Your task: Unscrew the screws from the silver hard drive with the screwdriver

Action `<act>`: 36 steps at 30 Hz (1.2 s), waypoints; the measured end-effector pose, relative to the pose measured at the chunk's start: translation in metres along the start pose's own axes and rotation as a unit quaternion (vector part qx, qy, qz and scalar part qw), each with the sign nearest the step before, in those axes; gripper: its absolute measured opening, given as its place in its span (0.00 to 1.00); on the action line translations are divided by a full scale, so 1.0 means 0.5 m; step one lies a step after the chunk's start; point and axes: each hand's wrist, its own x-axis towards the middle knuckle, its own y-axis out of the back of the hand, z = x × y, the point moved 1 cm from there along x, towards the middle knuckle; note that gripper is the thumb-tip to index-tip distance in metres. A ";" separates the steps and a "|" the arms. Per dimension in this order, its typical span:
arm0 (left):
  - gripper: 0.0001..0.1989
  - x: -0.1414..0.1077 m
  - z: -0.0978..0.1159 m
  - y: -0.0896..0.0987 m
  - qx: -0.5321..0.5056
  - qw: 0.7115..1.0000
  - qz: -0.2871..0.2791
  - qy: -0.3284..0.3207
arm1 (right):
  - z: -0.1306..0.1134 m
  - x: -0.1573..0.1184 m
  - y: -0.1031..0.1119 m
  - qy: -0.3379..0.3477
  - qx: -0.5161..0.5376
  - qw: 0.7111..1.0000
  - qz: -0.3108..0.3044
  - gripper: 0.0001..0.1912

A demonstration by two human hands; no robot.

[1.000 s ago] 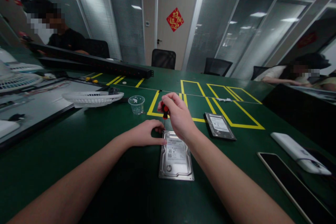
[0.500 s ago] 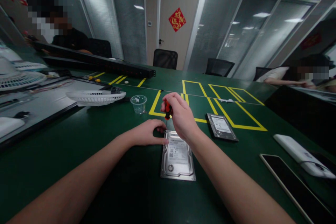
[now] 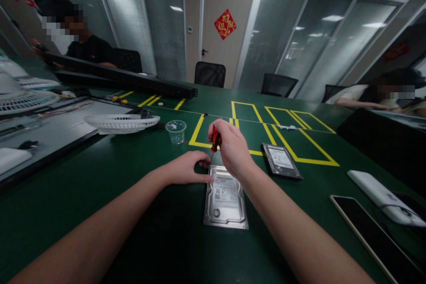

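Observation:
A silver hard drive (image 3: pixel 226 202) with a white label lies flat on the green table. My left hand (image 3: pixel 189 167) grips its far left corner, thumb on the edge of the label and the other fingers curled beside the corner. In my closed right hand (image 3: pixel 233 146) is a red and black screwdriver (image 3: pixel 215 140), tilted, its thin shaft pointing down at that same corner. Whether the tip sits in a screw is too small to tell. A clear plastic cup (image 3: pixel 176 132) with small bits in it stands beyond my left hand.
Right of my right hand lies a second hard drive (image 3: pixel 281 160). A phone (image 3: pixel 372 235) and a white device with a cable (image 3: pixel 384 197) are at the right. White fan parts (image 3: pixel 121 123) and a long black bar (image 3: pixel 133 77) occupy the left. Two people sit across the table.
My right hand has shifted slightly right and turned a little, so the screwdriver handle now leans more to the right. My left hand and the hard drive stay put.

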 end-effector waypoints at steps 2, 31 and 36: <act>0.25 0.000 0.000 0.000 0.000 1.000 0.001 -0.002 | -0.001 -0.001 -0.002 -0.011 0.012 1.000 -0.005 0.13; 0.22 0.002 -0.002 -0.002 0.008 1.000 0.005 -0.017 | 0.023 -0.005 -0.014 -0.018 0.111 0.994 -0.014 0.21; 0.24 0.001 -0.004 -0.004 0.010 1.000 0.007 -0.014 | 0.022 -0.005 -0.008 -0.013 0.057 0.998 -0.015 0.21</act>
